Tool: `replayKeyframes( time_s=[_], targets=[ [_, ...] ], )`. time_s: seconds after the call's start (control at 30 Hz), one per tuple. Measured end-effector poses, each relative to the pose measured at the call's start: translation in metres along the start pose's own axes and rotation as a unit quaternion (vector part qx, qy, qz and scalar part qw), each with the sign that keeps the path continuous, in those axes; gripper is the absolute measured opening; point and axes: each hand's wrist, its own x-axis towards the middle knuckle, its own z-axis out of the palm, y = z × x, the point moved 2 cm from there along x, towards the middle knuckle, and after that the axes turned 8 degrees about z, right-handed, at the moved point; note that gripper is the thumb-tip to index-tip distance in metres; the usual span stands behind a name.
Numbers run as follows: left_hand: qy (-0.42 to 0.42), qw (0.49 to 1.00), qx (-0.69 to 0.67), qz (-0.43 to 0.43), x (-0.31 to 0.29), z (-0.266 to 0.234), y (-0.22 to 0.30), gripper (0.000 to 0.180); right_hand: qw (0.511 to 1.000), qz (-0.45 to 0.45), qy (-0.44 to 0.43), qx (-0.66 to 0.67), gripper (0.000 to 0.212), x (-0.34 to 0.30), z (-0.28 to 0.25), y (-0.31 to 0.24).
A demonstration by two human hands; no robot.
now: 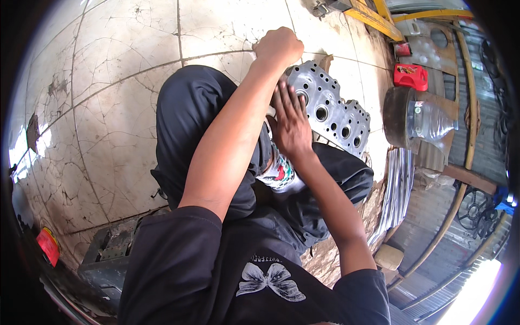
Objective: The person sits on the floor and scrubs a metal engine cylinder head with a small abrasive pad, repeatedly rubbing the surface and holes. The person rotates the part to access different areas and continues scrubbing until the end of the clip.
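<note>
A grey metal cylinder head [330, 103] with round ports and several bolt holes lies slanted on the floor before my crossed legs. My left hand [279, 46] is curled into a fist just past its upper left corner; what the fingers hold, if anything, is hidden. Fingers stretched out and close together, my right hand [292, 122] rests flat against the left end of the cylinder head. Its palm faces down and covers part of that edge. A patterned sock [280, 170] shows on my foot below the right hand.
Cracked pale tiles [124, 108] spread to the left and ahead. On the right stand a red jug [410, 77], a clear plastic bottle [430, 119] and corrugated metal sheets [398, 184]. Yellow metal bars [374, 20] are at the far right. A black toolbox-like case [103, 252] sits behind at left.
</note>
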Motion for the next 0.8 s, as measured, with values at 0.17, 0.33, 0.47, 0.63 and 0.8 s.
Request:
replayKeyframes(
  time_s=[0.17, 0.33, 0.47, 0.63, 0.8],
  targets=[
    [-0.022, 0.997, 0.076, -0.019, -0.008, 0.007, 0.003, 0.036, 1.000, 0.001, -0.020, 0.015, 0.074, -0.011, 0.008, -0.008],
    [-0.044, 0.999, -0.007, 0.010, -0.009, 0.010, 0.011, 0.037, 1.000, -0.012, -0.011, 0.004, 0.077, 0.006, 0.007, 0.009],
    [-0.044, 0.999, 0.010, -0.012, -0.007, 0.006, 0.002, 0.037, 0.999, -0.013, 0.017, 0.032, 0.079, 0.001, 0.002, -0.001],
    [-0.011, 1.000, 0.016, -0.019, 0.000, 0.004, 0.001, 0.037, 0.999, -0.030, -0.042, -0.015, 0.083, 0.001, -0.006, 0.016],
    [-0.047, 0.998, 0.028, -0.022, -0.003, 0.004, -0.005, 0.038, 0.999, -0.028, 0.027, 0.036, 0.080, 0.006, -0.002, 0.000]
  ],
)
